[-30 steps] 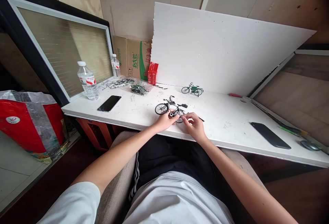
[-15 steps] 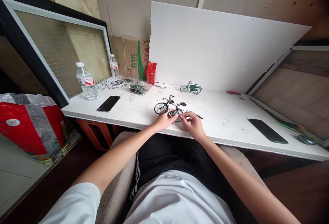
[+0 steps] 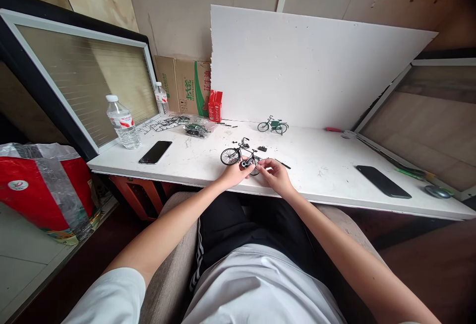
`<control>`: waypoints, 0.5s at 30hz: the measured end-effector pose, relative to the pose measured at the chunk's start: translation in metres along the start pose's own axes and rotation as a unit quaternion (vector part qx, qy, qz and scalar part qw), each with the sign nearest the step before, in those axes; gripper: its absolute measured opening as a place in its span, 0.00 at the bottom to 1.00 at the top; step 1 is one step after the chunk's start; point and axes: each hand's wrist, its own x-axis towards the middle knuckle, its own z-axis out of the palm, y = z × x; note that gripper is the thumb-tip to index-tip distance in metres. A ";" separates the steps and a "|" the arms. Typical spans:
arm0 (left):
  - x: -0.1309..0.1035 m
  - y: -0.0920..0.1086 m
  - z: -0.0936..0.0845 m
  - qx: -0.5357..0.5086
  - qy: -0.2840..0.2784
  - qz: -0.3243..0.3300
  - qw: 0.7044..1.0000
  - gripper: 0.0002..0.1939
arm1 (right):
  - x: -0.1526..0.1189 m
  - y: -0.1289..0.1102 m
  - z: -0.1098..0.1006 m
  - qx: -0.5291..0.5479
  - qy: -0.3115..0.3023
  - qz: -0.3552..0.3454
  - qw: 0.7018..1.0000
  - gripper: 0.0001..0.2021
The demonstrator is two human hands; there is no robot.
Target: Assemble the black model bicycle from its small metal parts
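A black model bicycle [image 3: 230, 156] is held upright over the front of the white table [image 3: 316, 165], its handlebar end toward the left. My left hand [image 3: 235, 174] grips it low on the frame near the pedals. The fingers of my right hand [image 3: 273, 171] are pinched at the rear wheel; whether a small part sits between them is too small to tell. Behind the bicycle lies a small black piece [image 3: 262, 148], and a thin dark tool-like stick [image 3: 285, 164] lies just beyond my right hand.
A green model bicycle [image 3: 273, 125] stands farther back. To the left are a phone [image 3: 155, 152], a water bottle [image 3: 124, 124], a bag of parts [image 3: 199, 128] and black part frames [image 3: 165, 124]. A red box [image 3: 215, 106] stands behind. At right lie a dark phone [image 3: 384, 181] and a mouse [image 3: 438, 192].
The view has shifted slightly, moving most things a little to the left. Both hands stay at the black bicycle, with the right fingers still at its rear wheel.
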 end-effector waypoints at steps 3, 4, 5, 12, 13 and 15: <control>0.001 -0.004 0.000 -0.001 -0.006 0.002 1.000 0.22 | 0.000 0.004 -0.001 0.009 -0.004 0.004 1.000 0.20; 0.002 -0.005 0.000 -0.002 -0.007 0.002 1.000 0.23 | 0.001 0.005 -0.002 0.012 -0.007 0.005 1.000 0.20; 0.002 -0.005 0.000 -0.004 -0.007 0.003 1.000 0.23 | 0.001 0.006 -0.002 0.014 -0.010 0.004 1.000 0.20; 0.002 -0.001 0.000 -0.025 0.001 -0.012 1.000 0.23 | 0.001 0.008 -0.001 -0.020 -0.023 -0.027 0.999 0.20; 0.002 0.001 0.000 -0.026 0.003 -0.019 0.999 0.24 | 0.001 0.007 0.000 -0.031 -0.018 -0.033 0.999 0.20; 0.002 0.002 -0.001 -0.027 0.003 -0.035 0.999 0.26 | -0.002 0.004 0.001 -0.050 -0.004 -0.050 0.997 0.19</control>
